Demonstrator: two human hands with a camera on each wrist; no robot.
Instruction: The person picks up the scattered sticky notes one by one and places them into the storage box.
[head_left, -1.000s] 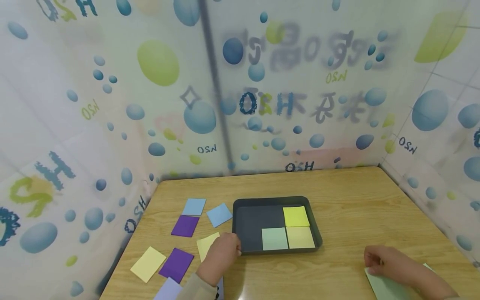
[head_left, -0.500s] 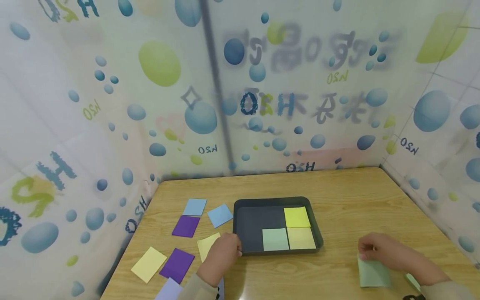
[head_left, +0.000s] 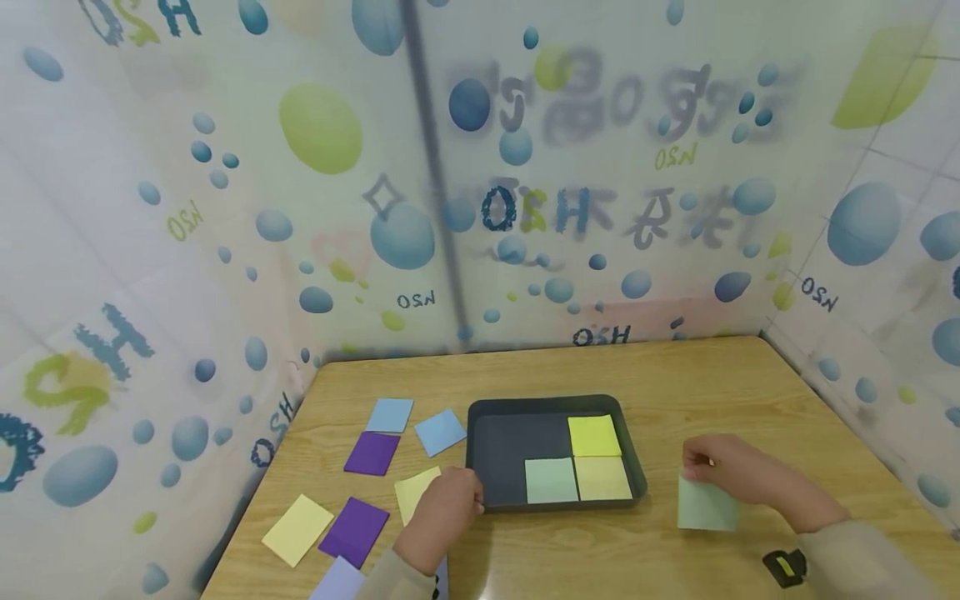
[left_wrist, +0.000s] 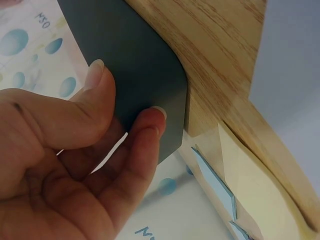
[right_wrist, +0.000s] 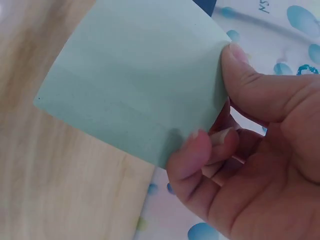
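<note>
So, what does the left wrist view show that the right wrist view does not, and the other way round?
Only left wrist: the left hand gripping the tray near its corner, a yellow paper, blue papers and a lilac sheet.

Only right wrist: the right hand pinching a green paper.

Both: the wooden table and spotted backdrop; perhaps also the tray, as a dark patch tops the right wrist view.

A wood-grained counter (head_left: 720,392) is bordered on three sides by pale curtains (head_left: 555,150), printed with blue and green bubbles (head_left: 402,236).
</note>
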